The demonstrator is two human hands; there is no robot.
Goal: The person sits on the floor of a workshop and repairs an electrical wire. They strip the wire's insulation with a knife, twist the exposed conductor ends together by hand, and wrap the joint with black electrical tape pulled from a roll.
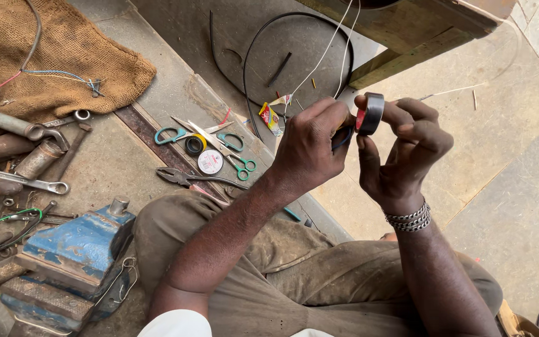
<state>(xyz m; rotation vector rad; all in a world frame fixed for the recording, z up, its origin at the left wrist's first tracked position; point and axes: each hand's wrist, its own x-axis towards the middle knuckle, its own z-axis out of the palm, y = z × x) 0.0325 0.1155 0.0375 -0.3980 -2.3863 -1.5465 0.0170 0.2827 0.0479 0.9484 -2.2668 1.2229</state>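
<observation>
Far left: blue bench vise (73, 249), spanner (20, 179) above it. Centre floor: green-handled scissors (210, 138), two tape rolls (204, 154), pliers (188, 180). Left hand (310, 150) pinching the loose tape end at roll of black tape (370, 114). Right hand (400, 153) closed on roll, thumb and fingertips clamping rim, held mid-air above knees.

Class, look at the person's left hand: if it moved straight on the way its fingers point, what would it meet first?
Most likely the roll of tape held in the right hand; the left hand points right at it.
</observation>
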